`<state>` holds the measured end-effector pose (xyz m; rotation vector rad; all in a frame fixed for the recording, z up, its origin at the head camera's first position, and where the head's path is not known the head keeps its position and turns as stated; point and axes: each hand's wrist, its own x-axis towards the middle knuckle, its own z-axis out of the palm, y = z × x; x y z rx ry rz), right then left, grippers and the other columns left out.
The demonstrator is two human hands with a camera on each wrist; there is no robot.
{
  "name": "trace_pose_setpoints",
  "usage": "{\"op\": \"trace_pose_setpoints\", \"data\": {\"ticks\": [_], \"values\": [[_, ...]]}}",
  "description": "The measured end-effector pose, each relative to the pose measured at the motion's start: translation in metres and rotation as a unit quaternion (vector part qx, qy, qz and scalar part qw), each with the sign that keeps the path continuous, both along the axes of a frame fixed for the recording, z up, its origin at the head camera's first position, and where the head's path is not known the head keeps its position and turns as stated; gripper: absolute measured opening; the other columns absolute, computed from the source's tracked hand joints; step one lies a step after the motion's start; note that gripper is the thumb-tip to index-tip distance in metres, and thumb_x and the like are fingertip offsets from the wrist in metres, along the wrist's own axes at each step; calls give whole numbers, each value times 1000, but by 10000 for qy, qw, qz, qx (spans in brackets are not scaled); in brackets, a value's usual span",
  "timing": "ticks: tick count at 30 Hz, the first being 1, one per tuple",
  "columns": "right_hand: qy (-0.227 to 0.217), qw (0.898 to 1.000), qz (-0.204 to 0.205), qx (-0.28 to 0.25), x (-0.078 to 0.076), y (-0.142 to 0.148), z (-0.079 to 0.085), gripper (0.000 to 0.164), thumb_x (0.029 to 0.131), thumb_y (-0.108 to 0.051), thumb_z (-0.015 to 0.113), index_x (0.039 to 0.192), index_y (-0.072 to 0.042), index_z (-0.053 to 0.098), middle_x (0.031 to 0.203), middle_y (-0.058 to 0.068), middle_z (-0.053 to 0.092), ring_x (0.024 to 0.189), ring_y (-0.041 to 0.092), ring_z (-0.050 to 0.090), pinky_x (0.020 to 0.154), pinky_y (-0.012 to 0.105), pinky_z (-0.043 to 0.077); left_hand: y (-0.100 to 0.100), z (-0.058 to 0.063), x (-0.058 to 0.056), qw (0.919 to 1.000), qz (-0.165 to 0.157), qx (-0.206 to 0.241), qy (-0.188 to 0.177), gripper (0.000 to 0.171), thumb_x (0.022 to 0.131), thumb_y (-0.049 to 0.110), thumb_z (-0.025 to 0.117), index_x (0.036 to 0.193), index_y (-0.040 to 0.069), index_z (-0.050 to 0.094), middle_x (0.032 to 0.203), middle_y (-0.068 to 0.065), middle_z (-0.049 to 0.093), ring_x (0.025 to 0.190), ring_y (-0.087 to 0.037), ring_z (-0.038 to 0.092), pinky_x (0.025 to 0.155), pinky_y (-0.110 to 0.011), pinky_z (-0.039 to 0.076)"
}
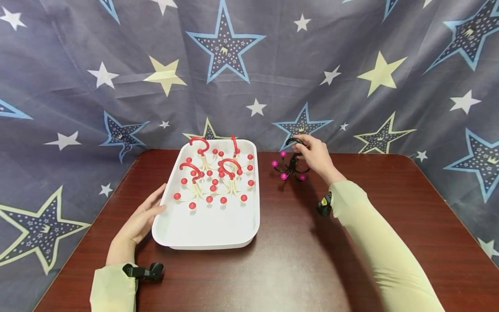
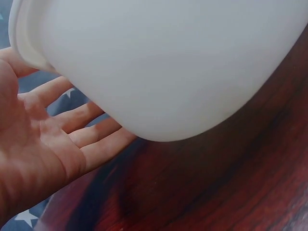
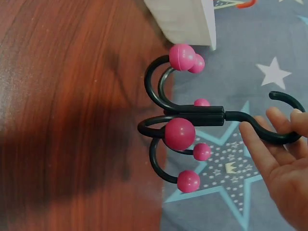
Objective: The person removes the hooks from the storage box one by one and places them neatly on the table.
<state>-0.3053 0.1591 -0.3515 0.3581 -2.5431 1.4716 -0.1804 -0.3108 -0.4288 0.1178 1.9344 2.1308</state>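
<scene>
My right hand (image 1: 315, 157) grips the top hook of a black multi-arm hanging hook (image 1: 293, 162) with pink ball tips. In the right wrist view, the hanging hook (image 3: 202, 115) has its curved arms spread over the table and its shadow falls on the wood. My left hand (image 1: 142, 219) is at the left side of a white tray (image 1: 208, 229), thumb at the rim. Nearly straight fingers (image 2: 98, 137) lie along the tray's outer wall in the left wrist view. Several cream hanging hooks (image 1: 198, 189) with red hooks and red balls stand in the tray's far half.
A dark reddish wooden table (image 1: 288, 268) lies under the tray. Behind it hangs a grey curtain (image 1: 273, 73) printed with stars, close to the table's back edge. The tray's right wall stands a little left of the black hanging hook.
</scene>
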Motion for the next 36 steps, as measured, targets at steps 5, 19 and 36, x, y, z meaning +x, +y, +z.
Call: {"op": "trace_pose_setpoints", "data": {"ticks": [5, 19, 36], "values": [[-82, 9999, -136, 24, -6, -3, -11, 29, 93, -8, 51, 120, -9, 58, 103, 17, 65, 94, 28, 63, 71, 35, 53, -1, -2, 0, 10000, -17, 71, 23, 63, 94, 6, 45, 147, 22, 15, 127, 6, 41, 99, -3, 57, 78, -24, 50], [-155, 9992, -308, -216, -7, -6, -23, 29, 94, -10, 48, 122, -6, 56, 114, 18, 61, 96, 30, 62, 73, 36, 53, 0, -3, 0, 10000, -21, 45, -19, 63, 94, 8, 46, 147, 24, 15, 130, 4, 39, 100, -4, 57, 78, -24, 50], [1020, 9926, -21, 661, 2, -38, 12, 33, 91, -21, 55, 123, -16, 57, 124, 2, 57, 117, 17, 50, 96, 37, 38, -2, -3, 1, 9999, 3, 161, -24, 62, 95, 8, 44, 147, 25, 16, 129, 6, 40, 100, -4, 57, 77, -24, 50]]}}
